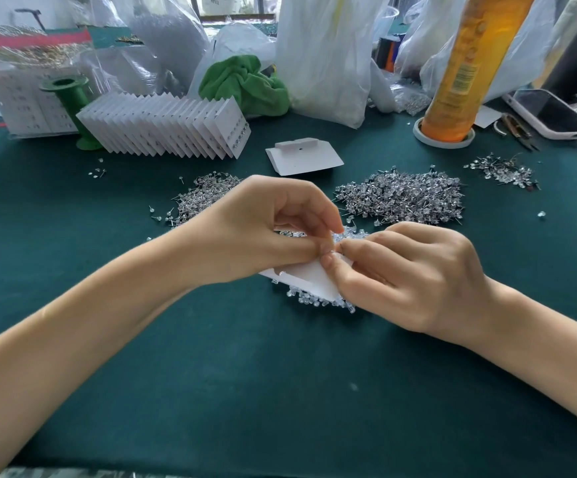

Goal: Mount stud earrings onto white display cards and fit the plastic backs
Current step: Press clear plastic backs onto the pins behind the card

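Holding a flat white paper display card (pixel 309 277) just above the green felt table (pixel 280 391), your left hand (pixel 262 229) pinches its upper edge while your right hand (pixel 414 274) curls fingers on its right corner, over a scatter of clear plastic backs (pixel 314 298).

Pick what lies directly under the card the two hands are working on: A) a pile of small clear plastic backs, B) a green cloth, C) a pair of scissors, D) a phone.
A: small clear plastic backs spill out from under the lower edge of the white card, which the left hand and right hand hold between them.
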Tool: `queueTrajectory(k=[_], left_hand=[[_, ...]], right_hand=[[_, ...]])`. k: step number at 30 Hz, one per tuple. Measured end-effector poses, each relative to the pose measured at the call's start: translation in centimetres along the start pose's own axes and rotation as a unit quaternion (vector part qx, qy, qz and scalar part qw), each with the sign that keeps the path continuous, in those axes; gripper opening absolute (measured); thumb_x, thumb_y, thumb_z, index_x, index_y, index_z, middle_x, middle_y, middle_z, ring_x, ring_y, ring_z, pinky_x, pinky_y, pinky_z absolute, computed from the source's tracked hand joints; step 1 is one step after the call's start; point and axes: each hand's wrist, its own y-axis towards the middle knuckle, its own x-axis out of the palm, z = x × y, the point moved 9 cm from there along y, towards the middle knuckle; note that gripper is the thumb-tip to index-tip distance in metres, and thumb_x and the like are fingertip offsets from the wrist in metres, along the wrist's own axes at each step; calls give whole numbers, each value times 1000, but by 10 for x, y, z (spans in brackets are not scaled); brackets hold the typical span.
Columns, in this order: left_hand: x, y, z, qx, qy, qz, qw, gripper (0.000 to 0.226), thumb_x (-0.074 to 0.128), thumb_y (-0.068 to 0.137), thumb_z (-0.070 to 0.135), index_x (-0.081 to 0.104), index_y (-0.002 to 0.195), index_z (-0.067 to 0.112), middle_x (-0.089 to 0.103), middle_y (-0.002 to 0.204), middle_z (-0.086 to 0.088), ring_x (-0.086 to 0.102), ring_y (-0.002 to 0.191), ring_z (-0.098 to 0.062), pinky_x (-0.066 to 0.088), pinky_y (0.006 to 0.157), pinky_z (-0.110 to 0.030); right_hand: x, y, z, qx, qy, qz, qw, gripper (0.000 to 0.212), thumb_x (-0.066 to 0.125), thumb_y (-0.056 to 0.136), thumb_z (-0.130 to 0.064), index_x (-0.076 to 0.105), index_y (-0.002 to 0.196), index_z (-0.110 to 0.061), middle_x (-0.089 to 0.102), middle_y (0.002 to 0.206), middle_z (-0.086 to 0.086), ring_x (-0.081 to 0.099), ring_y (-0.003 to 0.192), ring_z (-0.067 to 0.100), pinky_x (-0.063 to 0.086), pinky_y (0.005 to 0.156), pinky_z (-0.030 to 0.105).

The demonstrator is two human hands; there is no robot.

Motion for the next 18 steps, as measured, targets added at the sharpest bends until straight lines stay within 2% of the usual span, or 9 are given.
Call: queueTrajectory(k=[1,4,6,10,18], left_hand=[[0,1,0,-5,0,-5,1000,23,65,79,-9,67,87,12,70,85,-11,67,79,-18,52,56,-25],[2,2,-1,-27,-14,-29,999,20,65,79,-10,67,85,10,69,78,-4,63,69,-5,44,52,-8],[2,3,-5,-47,-34,-31,998,18,66,79,-8,67,83,10,69,75,-2,62,65,-5,43,47,-9],[-4,2,-11,-57,-78,9,995,16,69,79,-4,68,82,11,72,78,-6,63,67,-6,44,48,-11],[-3,1,-14,-65,-60,0,996,14,70,78,-4,69,82,10,72,75,-4,62,62,-5,43,46,-12]], right_hand=[[0,0,0,-2,-2,0,1000,11,76,74,1,74,75,-10,66,61,5,57,44,23,46,39,28],[1,0,-2,-5,-4,-2,1000,11,77,73,0,74,74,-11,65,60,5,56,43,22,45,39,28],[1,0,-2,-2,-2,0,1000,10,76,75,-1,74,74,-10,65,60,5,55,43,22,45,39,28],[1,0,3,9,5,-3,1000,13,68,85,-2,75,76,-9,66,62,4,56,44,23,47,40,27],[1,1,-2,-6,1,-2,1000,12,70,80,1,75,78,-9,66,61,3,56,44,22,46,40,27]])
